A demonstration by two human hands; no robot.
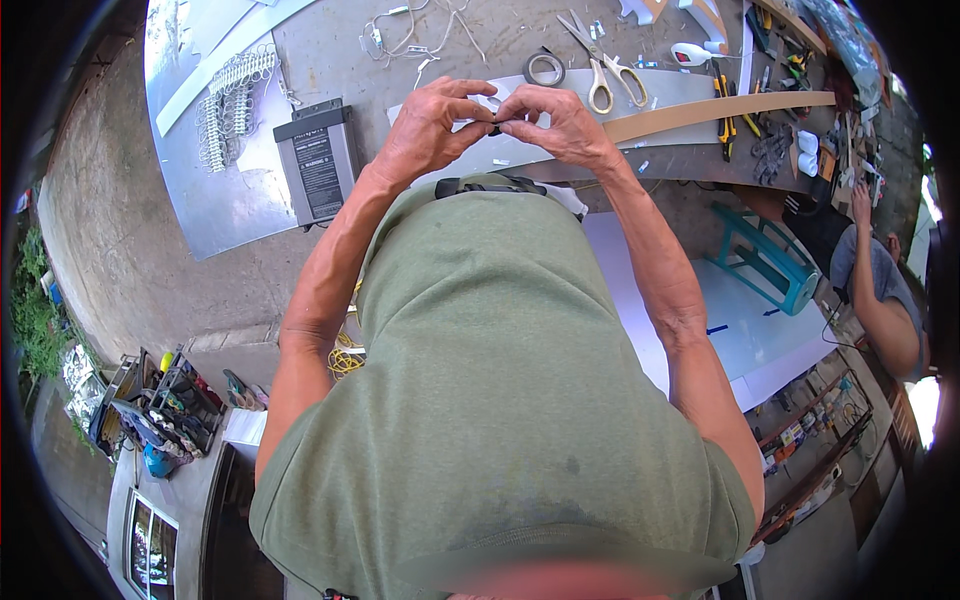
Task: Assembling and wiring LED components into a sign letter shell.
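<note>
Over the near edge of the worktable, my left hand (432, 122) and my right hand (562, 122) meet fingertip to fingertip. Both are closed in a pinch around a small dark piece (494, 130), too small to make out. Beneath them lies a pale curved sheet (480, 158). Just beyond my right hand are a roll of black tape (544, 69) and scissors (601, 85) with cream handles, their blades pointing away. A brown strip (720, 107) runs rightward from beside my right wrist. Thin white wires with small light modules (377, 38) lie past my left hand.
Left of my left forearm sits a grey power supply box (318, 165), with a bundle of light modules (238, 95) behind it. Pliers (724, 130) and a glue gun (690, 54) lie right. A teal stool (795, 285) and another person's arm (868, 270) are farther right.
</note>
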